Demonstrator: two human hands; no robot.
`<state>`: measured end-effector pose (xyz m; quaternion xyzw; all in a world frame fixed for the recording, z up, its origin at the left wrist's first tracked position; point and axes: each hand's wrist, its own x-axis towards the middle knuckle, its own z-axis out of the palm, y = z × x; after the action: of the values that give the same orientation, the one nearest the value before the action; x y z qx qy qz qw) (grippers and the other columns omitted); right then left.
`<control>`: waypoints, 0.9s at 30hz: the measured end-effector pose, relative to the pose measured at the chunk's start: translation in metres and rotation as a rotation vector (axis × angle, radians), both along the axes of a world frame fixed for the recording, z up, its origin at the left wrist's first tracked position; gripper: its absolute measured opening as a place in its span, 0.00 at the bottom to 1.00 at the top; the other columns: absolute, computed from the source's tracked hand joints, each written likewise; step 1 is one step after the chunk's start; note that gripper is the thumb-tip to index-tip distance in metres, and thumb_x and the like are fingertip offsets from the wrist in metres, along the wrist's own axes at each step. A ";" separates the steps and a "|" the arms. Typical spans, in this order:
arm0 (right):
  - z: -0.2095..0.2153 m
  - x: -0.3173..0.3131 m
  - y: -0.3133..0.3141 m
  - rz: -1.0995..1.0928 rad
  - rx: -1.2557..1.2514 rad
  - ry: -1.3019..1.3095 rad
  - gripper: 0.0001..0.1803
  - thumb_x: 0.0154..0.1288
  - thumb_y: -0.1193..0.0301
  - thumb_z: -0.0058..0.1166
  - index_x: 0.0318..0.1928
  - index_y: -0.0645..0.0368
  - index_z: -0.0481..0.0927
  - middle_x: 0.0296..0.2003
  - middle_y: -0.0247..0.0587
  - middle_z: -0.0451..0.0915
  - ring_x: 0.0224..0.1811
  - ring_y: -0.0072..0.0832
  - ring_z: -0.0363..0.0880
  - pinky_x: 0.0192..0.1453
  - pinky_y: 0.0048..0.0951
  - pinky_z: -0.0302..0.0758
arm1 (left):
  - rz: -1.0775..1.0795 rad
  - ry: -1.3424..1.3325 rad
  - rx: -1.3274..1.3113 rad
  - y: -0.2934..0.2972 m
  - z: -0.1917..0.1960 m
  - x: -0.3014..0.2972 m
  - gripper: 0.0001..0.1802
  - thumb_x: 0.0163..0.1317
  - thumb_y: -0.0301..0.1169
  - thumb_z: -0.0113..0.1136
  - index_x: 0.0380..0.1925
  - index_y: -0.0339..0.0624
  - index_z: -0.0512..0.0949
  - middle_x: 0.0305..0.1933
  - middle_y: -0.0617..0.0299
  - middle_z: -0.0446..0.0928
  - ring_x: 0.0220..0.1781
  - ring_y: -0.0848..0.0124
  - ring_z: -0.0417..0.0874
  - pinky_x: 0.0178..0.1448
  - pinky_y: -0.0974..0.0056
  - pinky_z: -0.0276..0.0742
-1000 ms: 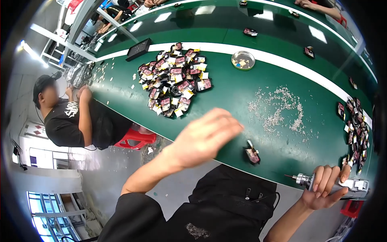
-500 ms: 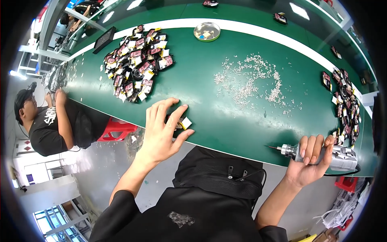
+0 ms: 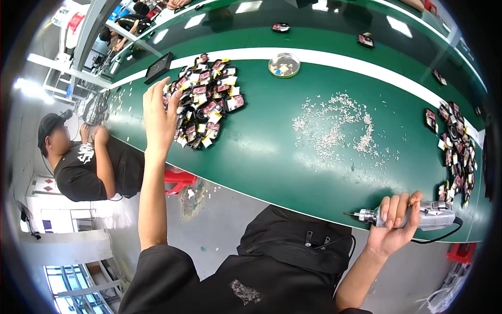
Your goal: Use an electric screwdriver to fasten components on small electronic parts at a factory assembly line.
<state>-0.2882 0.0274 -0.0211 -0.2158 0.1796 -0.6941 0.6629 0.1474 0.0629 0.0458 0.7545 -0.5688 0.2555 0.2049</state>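
My left hand (image 3: 161, 115) reaches out to the left edge of a pile of small black units (image 3: 209, 107) with pink faces, white labels and yellow tabs. Its fingers are stretched and apart, and I see nothing held; part of the pile is hidden behind it. My right hand (image 3: 395, 220) is wrapped round a grey electric screwdriver (image 3: 438, 215) at the near right edge of the green table (image 3: 261, 152). The screwdriver lies level, its thin bit pointing left and its black cord trailing to the right. Small pale screw-like pieces (image 3: 329, 141) lie scattered beyond it.
A round metal dish (image 3: 284, 65) with small pieces stands at the back, and a black tray (image 3: 158, 68) lies behind the left pile. More black units (image 3: 456, 152) are heaped at the far right. A co-worker (image 3: 86, 157) sits at the left.
My left hand has moved left and away to the pile. The black unit beside it at the near table edge no longer shows there. My right hand still grips the screwdriver; the view has shifted.
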 end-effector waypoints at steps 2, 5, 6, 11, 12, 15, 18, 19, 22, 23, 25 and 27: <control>0.002 0.000 0.001 0.031 -0.011 -0.023 0.06 0.70 0.70 0.41 0.36 0.58 0.64 0.13 0.27 0.58 0.12 0.16 0.55 0.22 0.21 0.61 | -0.215 0.099 0.010 -0.013 -0.002 -0.041 0.15 0.57 0.24 0.59 0.46 0.37 0.76 0.49 0.52 0.75 0.53 0.57 0.75 0.57 0.59 0.69; -0.002 -0.003 -0.001 0.019 0.000 -0.031 0.06 0.70 0.70 0.41 0.36 0.58 0.64 0.13 0.27 0.58 0.12 0.16 0.55 0.22 0.22 0.62 | -0.513 0.163 0.181 -0.031 -0.021 -0.108 0.16 0.50 0.19 0.63 0.41 0.37 0.77 0.45 0.56 0.75 0.48 0.59 0.76 0.51 0.61 0.72; -0.001 -0.003 0.000 0.021 0.011 -0.042 0.06 0.70 0.69 0.41 0.36 0.57 0.64 0.13 0.27 0.58 0.12 0.16 0.55 0.22 0.22 0.62 | -0.585 0.184 0.178 -0.036 -0.028 -0.122 0.15 0.49 0.19 0.63 0.40 0.36 0.77 0.43 0.56 0.75 0.46 0.60 0.76 0.49 0.61 0.73; -0.003 -0.008 0.002 0.042 -0.012 -0.055 0.06 0.70 0.69 0.40 0.36 0.57 0.64 0.13 0.27 0.58 0.12 0.16 0.56 0.22 0.22 0.62 | -0.660 0.228 0.240 -0.059 -0.050 -0.145 0.12 0.49 0.18 0.62 0.36 0.36 0.78 0.40 0.57 0.74 0.41 0.61 0.76 0.43 0.61 0.74; -0.003 -0.008 0.002 0.031 -0.009 -0.052 0.06 0.70 0.69 0.40 0.36 0.57 0.64 0.13 0.27 0.58 0.12 0.16 0.56 0.22 0.22 0.62 | -0.688 0.165 0.242 -0.062 -0.049 -0.146 0.11 0.50 0.18 0.62 0.35 0.37 0.78 0.37 0.58 0.74 0.39 0.62 0.76 0.40 0.62 0.74; -0.003 -0.009 0.001 0.047 -0.018 -0.056 0.06 0.70 0.68 0.40 0.36 0.57 0.64 0.13 0.28 0.58 0.12 0.17 0.56 0.22 0.23 0.63 | -0.718 0.034 0.251 -0.065 -0.048 -0.143 0.10 0.48 0.18 0.62 0.33 0.36 0.78 0.35 0.58 0.74 0.35 0.62 0.76 0.36 0.62 0.75; -0.003 -0.010 0.002 0.050 -0.013 -0.060 0.06 0.69 0.68 0.40 0.36 0.56 0.64 0.13 0.28 0.58 0.12 0.17 0.56 0.22 0.23 0.63 | -0.767 -0.035 0.251 -0.067 -0.049 -0.143 0.10 0.47 0.17 0.61 0.32 0.35 0.77 0.35 0.58 0.74 0.35 0.63 0.76 0.35 0.62 0.75; -0.003 -0.010 0.002 0.059 -0.015 -0.058 0.06 0.69 0.68 0.40 0.36 0.56 0.64 0.13 0.28 0.59 0.12 0.17 0.56 0.22 0.23 0.62 | -0.780 -0.071 0.253 -0.068 -0.048 -0.142 0.10 0.47 0.17 0.61 0.32 0.34 0.76 0.34 0.58 0.74 0.35 0.63 0.77 0.34 0.62 0.75; -0.003 -0.009 0.001 0.059 -0.014 -0.060 0.06 0.69 0.68 0.41 0.36 0.56 0.64 0.13 0.28 0.59 0.12 0.17 0.56 0.22 0.23 0.62 | -0.804 -0.126 0.270 -0.070 -0.045 -0.139 0.10 0.47 0.18 0.61 0.31 0.34 0.76 0.35 0.58 0.74 0.35 0.63 0.77 0.34 0.62 0.75; -0.003 -0.009 0.001 0.055 -0.016 -0.057 0.06 0.69 0.68 0.41 0.36 0.56 0.64 0.13 0.28 0.59 0.12 0.17 0.56 0.22 0.23 0.62 | -0.820 -0.169 0.275 -0.071 -0.044 -0.139 0.11 0.46 0.18 0.60 0.32 0.34 0.75 0.34 0.58 0.74 0.34 0.63 0.76 0.34 0.63 0.75; -0.001 -0.008 0.001 0.047 -0.001 -0.054 0.06 0.69 0.68 0.41 0.36 0.56 0.64 0.13 0.27 0.58 0.12 0.17 0.55 0.22 0.23 0.62 | -0.835 -0.191 0.299 -0.073 -0.041 -0.140 0.11 0.46 0.19 0.59 0.33 0.34 0.75 0.34 0.58 0.74 0.34 0.63 0.76 0.35 0.63 0.75; -0.001 -0.009 0.001 0.043 -0.004 -0.055 0.06 0.69 0.69 0.41 0.36 0.56 0.64 0.13 0.27 0.58 0.12 0.17 0.55 0.22 0.23 0.62 | -0.847 -0.218 0.320 -0.076 -0.037 -0.140 0.11 0.46 0.20 0.58 0.33 0.35 0.75 0.34 0.58 0.73 0.34 0.63 0.76 0.35 0.63 0.75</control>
<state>-0.2969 0.0279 -0.0218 -0.2019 0.1552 -0.6857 0.6819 0.0069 -0.0126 0.0092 0.4466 -0.8773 0.1359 0.1112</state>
